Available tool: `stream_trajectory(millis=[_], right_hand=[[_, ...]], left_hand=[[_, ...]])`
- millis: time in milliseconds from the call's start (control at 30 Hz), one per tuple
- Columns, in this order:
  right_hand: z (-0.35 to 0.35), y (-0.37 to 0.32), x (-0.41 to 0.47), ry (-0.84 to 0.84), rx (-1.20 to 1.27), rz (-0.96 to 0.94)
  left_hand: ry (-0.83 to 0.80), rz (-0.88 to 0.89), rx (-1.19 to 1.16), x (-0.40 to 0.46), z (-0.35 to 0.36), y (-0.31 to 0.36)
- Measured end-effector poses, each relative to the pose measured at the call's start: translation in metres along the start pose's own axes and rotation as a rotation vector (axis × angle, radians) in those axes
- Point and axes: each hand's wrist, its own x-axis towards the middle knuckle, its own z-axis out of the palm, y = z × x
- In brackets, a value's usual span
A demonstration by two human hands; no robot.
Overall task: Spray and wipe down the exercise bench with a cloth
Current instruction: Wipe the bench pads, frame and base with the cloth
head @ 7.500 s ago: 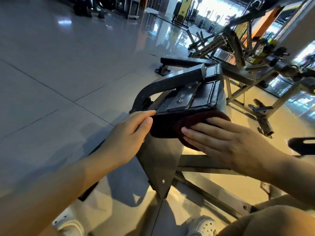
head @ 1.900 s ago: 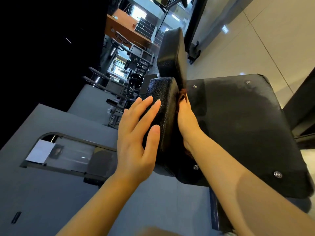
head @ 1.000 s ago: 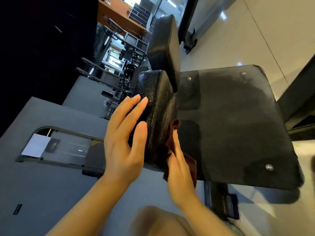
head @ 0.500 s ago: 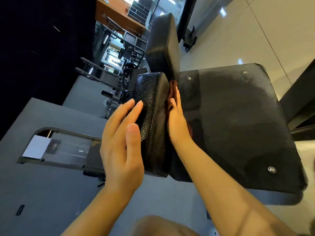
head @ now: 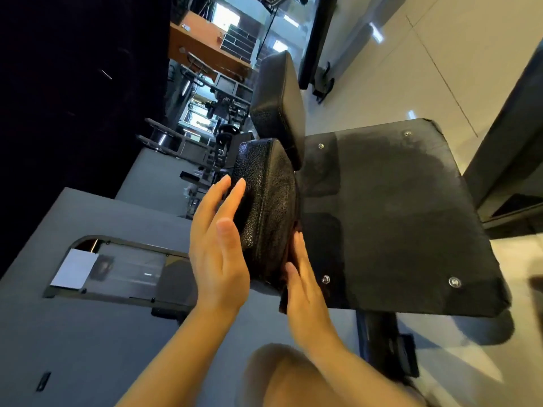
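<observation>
The wiping was under way, not finished, as far as the head view let one judge. The right hand lay flat, fingers straight, pressing a dark cloth against the near side of the black padded bench. The cloth showed only as a thin dark edge beside and below the palm. Across the pad, the left hand rested open with straight fingers on the opposite face, seemingly to steady it; it held nothing.

Just beyond the right fingertips, the broad black underside panel with its bolt heads looked unevenly dull and glossy, which might have been damp from spray or wiping, though that was a guess. Farther from the hands, a second pad stood upright; whether it had been wiped could not be told. No spray bottle was in view, so the spraying step could not be confirmed either way.

Most of the cloth was hidden between the right palm and the pad. The pad's top seating face, under the left fingers, was turned away from the camera. The view was strongly tilted, and the lower right edge near the floor was blurred. A bare knee cut into the bottom of the frame.
</observation>
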Motion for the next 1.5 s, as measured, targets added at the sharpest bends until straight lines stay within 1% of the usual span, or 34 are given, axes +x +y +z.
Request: stream_trajectory(millis=[67,133,233,267,300,400,467,533,567,667,733,833,967,1067,1167,1300,1400,1500], right_hand=[[0.007,-0.024,0.003,0.03,0.034,-0.065],[0.013,-0.046,0.014,0.022,0.078,-0.147],[0.015,-0.061,0.051,0.024,0.033,-0.274],[0.014,-0.059,0.065,0.042,0.019,-0.287],[0.011,-0.054,0.078,0.062,0.028,-0.26],[0.0,-0.035,0.108,0.094,0.072,-0.081],[-0.005,-0.031,0.114,0.099,0.046,-0.024],[-0.003,-0.033,0.103,0.109,0.036,0.015],[-0.001,-0.031,0.088,0.108,0.041,-0.005],[0.007,-0.024,0.024,0.053,0.026,-0.161],[0.011,-0.025,0.005,0.04,0.01,-0.174],[0.007,-0.029,0.018,0.035,-0.015,-0.164],[-0.006,-0.045,0.076,0.023,-0.108,-0.019],[-0.009,-0.054,0.103,0.037,-0.087,-0.006],[-0.008,-0.045,0.067,0.011,-0.118,-0.01],[-0.002,-0.027,0.006,-0.009,-0.115,-0.099],[-0.004,-0.024,0.008,-0.014,-0.101,-0.099],[-0.008,-0.029,0.037,-0.019,-0.108,-0.129]], left_hand=[[-0.004,0.048,-0.012,-0.001,0.0,-0.002],[0.0,0.062,-0.024,0.0,0.001,-0.004],[0.016,0.059,-0.04,-0.001,0.002,-0.005],[0.02,0.064,-0.031,-0.001,0.002,-0.005],[0.021,0.068,-0.017,0.0,0.003,-0.004],[0.026,0.066,-0.014,0.0,0.003,-0.003],[0.033,0.087,-0.012,0.001,0.004,-0.006],[0.015,0.07,0.024,0.003,0.004,-0.006],[0.002,0.057,0.026,0.002,0.003,-0.004],[0.002,0.049,-0.014,0.0,0.001,-0.004],[-0.001,0.057,0.007,0.0,0.001,-0.004],[-0.002,0.053,0.001,-0.001,0.001,-0.003],[0.014,0.069,0.03,0.0,0.001,-0.003],[-0.004,0.074,0.073,0.003,0.0,-0.005],[-0.023,0.027,0.053,0.003,-0.001,-0.004],[-0.075,0.021,0.012,0.002,-0.003,-0.005],[-0.07,0.036,-0.004,0.001,-0.003,-0.008],[-0.04,0.028,-0.021,0.001,-0.001,-0.007]])
